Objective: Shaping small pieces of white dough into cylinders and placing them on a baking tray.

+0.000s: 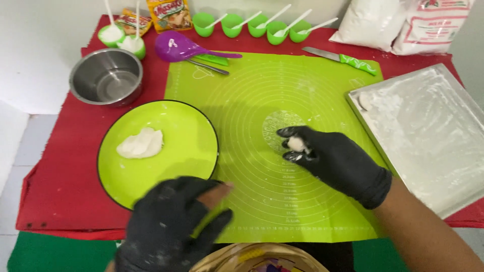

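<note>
Two gloved hands: right hand [335, 163] pinches a dough piece [296, 144] at frame centre; left hand [169, 226] hovers released; sticky dough may cling to glove.

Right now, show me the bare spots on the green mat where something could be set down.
The green mat is bare along its near edge and between the right hand and the floured tray. Its far part below the knife is open too. It is crowded by the cups and purple spoon; the left hand covers the near-left corner.

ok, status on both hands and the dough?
Right hand pinching small dough piece over green mat. Left hand empty, hovering at green plate edge. Dough lump on plate. Nothing in the way.
</note>
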